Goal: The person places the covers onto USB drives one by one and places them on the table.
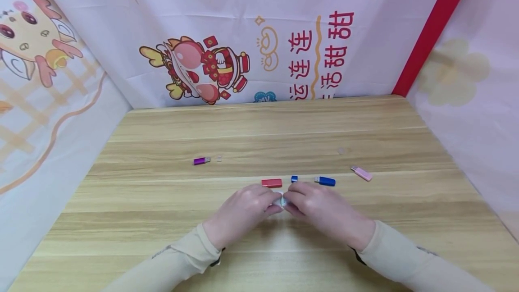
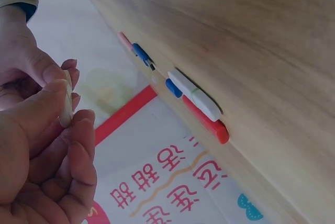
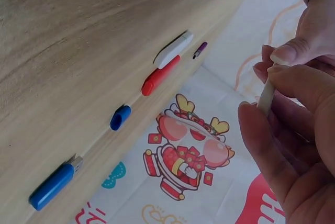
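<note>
My left hand [image 1: 245, 208] and right hand [image 1: 324, 208] meet fingertip to fingertip over the near middle of the table. Between them they pinch a slim white piece [image 2: 66, 103], one hand at each end; fingers hide much of it, and I cannot tell its kind. Below the hands lies a white stick [image 2: 194, 93] with a thin green band. A red stick [image 1: 271, 183] lies alongside it. Just beyond my right fingers sit a small blue cap [image 1: 294, 178] and an uncapped blue USB drive [image 1: 325, 181], its metal plug pointing left.
Farther right is a pink USB drive [image 1: 361, 173] with its plug bare. A purple USB drive [image 1: 201, 161] lies at the left beside a small clear cap [image 1: 219, 159]. Another clear piece [image 1: 340, 151] is farther back. Printed cloth [image 1: 243, 3] hangs behind the wooden table [image 1: 162, 220].
</note>
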Demonstrator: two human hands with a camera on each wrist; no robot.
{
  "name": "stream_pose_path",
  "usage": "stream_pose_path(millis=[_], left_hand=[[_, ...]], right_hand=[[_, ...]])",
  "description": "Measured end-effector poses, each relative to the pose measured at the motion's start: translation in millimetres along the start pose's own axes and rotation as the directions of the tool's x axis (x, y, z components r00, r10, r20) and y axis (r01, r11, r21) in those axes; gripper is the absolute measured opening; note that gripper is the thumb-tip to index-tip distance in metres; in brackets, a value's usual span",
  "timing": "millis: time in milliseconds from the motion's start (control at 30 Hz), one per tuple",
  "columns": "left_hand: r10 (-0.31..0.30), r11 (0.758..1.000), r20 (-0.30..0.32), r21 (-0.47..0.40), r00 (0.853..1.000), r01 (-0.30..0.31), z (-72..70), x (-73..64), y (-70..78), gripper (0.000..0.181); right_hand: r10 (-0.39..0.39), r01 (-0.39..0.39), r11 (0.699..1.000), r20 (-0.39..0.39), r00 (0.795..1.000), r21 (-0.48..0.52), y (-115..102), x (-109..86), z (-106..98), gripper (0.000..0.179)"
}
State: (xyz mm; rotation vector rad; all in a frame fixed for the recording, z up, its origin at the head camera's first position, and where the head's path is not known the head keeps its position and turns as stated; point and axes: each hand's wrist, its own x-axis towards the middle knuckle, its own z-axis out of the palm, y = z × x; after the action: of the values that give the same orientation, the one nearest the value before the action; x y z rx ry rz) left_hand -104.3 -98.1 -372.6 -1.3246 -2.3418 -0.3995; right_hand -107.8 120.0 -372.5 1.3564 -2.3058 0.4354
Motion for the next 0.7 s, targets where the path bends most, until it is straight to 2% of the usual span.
stream_pose_path(millis=[133, 467, 567, 700], left_hand=[[-0.045, 0.998, 0.011, -0.035, 0.999, 0.046, -0.9, 0.2, 0.2, 0.022], [-0.134, 0.985, -0.022, -0.112, 0.991, 0.13, -2.4, -1.1, 1.3, 0.018], [-0.139, 0.982, -0.028, -0.129, 0.99, 0.134, -2.4, -1.5, 1.4, 0.017], [-0.116, 0.986, -0.028, -0.123, 0.993, 0.112, -1.0, -2.2, 0.9, 0.019]], right_hand=[[0.034, -0.033, 0.998, -0.011, 0.999, 0.057, 1.1, 0.5, -2.0, 0.017], [0.071, -0.071, 0.99, 0.003, 0.997, 0.125, 3.8, 0.2, -6.2, 0.017], [0.062, -0.063, 0.991, 0.006, 0.998, 0.118, 3.8, 0.0, -6.0, 0.017], [0.033, -0.034, 0.996, 0.017, 0.999, 0.086, 2.7, 0.3, -3.7, 0.017]])
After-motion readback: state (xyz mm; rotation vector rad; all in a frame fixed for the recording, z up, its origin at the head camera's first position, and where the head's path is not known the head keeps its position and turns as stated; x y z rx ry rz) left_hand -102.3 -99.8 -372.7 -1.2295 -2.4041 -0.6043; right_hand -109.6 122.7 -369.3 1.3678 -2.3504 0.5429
